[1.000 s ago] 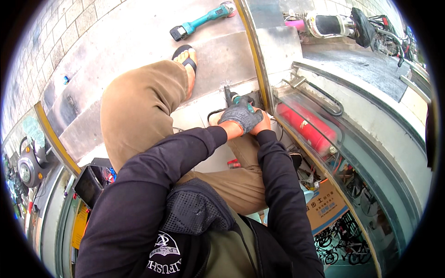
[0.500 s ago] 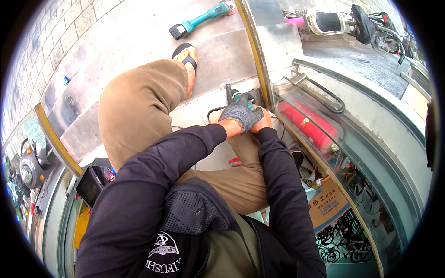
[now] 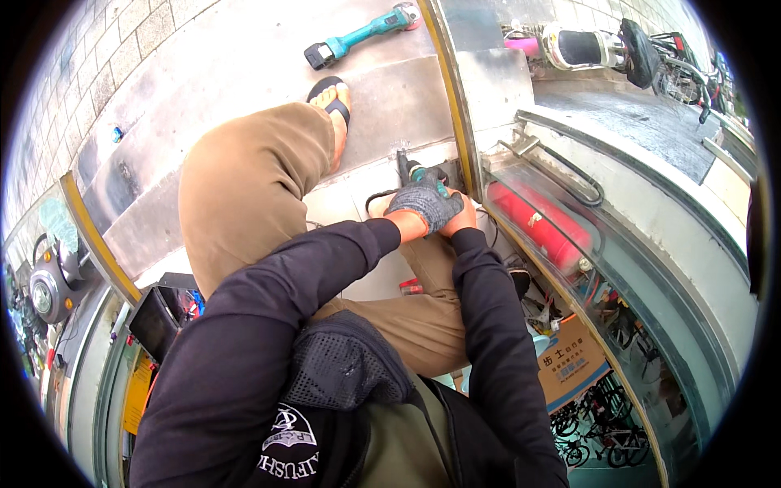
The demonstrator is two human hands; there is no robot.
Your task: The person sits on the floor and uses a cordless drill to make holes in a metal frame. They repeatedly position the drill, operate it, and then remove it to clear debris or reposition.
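A green-and-black power tool (image 3: 417,173) with a dark, narrow front end points away from me, its tip at the edge of the metal step (image 3: 382,114). My left hand (image 3: 428,205), in a grey knit glove with an orange cuff, is closed over the tool's body. Beside and partly beneath it, my right hand (image 3: 464,218) grips the rear of the tool; most of its fingers are hidden. A black cable (image 3: 376,196) curves left of the hands. My bent legs in brown trousers (image 3: 244,187) lie on either side, and the left foot (image 3: 332,99) wears a black flip-flop.
A teal cordless angle grinder (image 3: 366,37) lies on the step ahead. A yellow-edged door frame (image 3: 455,89) stands just right of the tool. Behind glass lies a red fire extinguisher (image 3: 541,226). At left are a black case (image 3: 154,321) and a scooter (image 3: 53,289).
The view has shifted slightly. Both hands keep their hold, and the tool stays at about the same spot on the step edge. The pale spray at its tip is less visible now.
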